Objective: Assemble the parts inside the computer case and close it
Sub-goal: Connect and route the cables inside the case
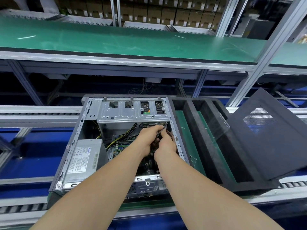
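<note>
An open grey computer case (78, 133) lies on its side in front of me. Its silver power supply (83, 157) sits at the left and a metal drive cage (132, 112) spans the far end. Both my hands reach into the right part of the case, over the motherboard (116, 148). My left hand (147, 138) and my right hand (166, 142) both grip a bundle of dark cables (162, 129) just below the drive cage. The black side panel (269, 135) with its perforated vent leans at the right, off the case.
A black foam tray (204, 138) with long slots lies right of the case on the roller conveyor (21, 208). A green belt (116, 42) runs across behind, with aluminium frame posts (265, 52) and shelves of cardboard boxes beyond. Yellow-black wires run inside the case.
</note>
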A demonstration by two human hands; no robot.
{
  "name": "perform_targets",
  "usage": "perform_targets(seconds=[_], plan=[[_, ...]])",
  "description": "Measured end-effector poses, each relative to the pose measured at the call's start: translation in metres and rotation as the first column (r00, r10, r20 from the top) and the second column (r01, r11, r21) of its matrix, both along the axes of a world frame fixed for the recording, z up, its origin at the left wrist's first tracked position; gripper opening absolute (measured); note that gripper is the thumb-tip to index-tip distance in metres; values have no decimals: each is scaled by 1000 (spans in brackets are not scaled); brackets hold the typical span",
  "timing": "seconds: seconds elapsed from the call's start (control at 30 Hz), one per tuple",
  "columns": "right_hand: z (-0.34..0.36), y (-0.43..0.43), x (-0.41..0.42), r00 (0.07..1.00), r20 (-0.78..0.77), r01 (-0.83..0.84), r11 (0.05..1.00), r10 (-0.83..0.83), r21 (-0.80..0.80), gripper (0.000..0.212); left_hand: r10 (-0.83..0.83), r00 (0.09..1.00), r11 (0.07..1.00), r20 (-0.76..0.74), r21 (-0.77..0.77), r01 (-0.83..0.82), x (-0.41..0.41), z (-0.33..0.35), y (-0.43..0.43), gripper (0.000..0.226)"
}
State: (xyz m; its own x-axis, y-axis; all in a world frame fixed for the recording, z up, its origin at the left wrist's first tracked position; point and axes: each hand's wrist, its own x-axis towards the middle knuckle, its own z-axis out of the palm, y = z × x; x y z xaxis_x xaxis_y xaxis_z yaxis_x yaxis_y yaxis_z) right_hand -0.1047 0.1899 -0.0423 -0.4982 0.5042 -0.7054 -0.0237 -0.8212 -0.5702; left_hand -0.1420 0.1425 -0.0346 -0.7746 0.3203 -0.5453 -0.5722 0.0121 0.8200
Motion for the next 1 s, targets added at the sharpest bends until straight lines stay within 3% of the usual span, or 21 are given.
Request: perform_targets(seconds=[0.33,0.53,0.63,0.8,1.0], plan=[[5,2,1,998,39,-40,999,39,3,32,-22,995,999,-97,-32,19,-1,-5,-1,25],[0,5,-7,973,94,-220,970,211,103,53,24,975,995,-222,-86,-44,2,-6,1,27],[-3,6,-7,971,123,-219,968,205,121,48,64,956,989,-287,-110,-99,3,-9,3,26],[-4,8,-6,972,150,-201,970,180,138,47,69,961,991,-268,-91,-97,1,-11,3,34],[-1,2,-7,972,191,-172,971,139,168,43,56,919,981,-390,-148,-122,5,-12,3,41]])
